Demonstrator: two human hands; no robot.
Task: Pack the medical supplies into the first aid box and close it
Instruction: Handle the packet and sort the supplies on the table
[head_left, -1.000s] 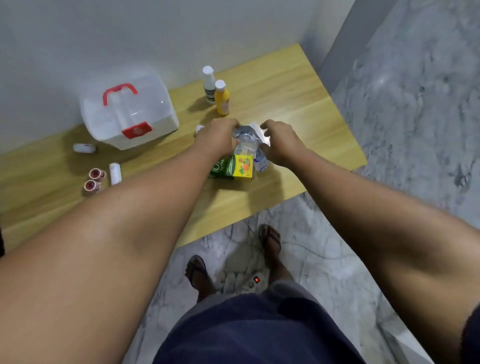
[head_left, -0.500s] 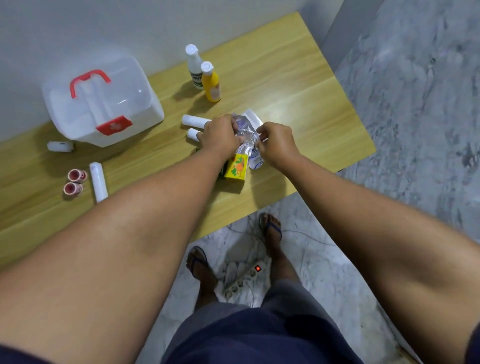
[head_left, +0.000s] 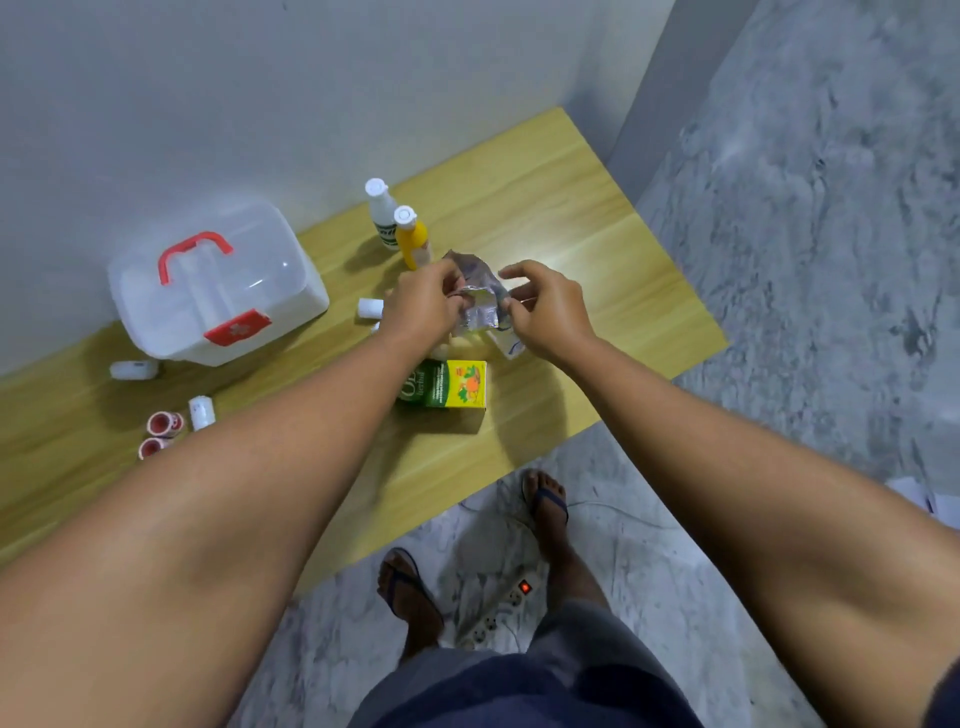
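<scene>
Just above the middle of the frame, both hands work a crumpled silvery foil packet (head_left: 480, 304) held a little over the wooden table (head_left: 597, 244). The left hand (head_left: 423, 306) pinches the packet's left edge between thumb and fingertips; the right hand (head_left: 548, 306) grips its right edge with the thumb side, while its index finger is lifted and free. The first aid box (head_left: 213, 291), white with a red handle and a red latch, sits at the upper left of the frame with its clear lid down, well apart from the hands. To do this step well, I judge the packet should be flattened or folded compact before it goes anywhere, since a puffed wad of foil wastes room inside. The box must be unlatched first, so one hand will need to let go. Other supplies wait on the table: a white bottle (head_left: 382, 215) and a yellow bottle (head_left: 413, 239) just above the hands, a green and yellow carton (head_left: 449, 384) just below them, and small white rolls (head_left: 201, 412) and red-topped caps (head_left: 165, 423) at the left edge. Larger items probably ought to go in first.
</scene>
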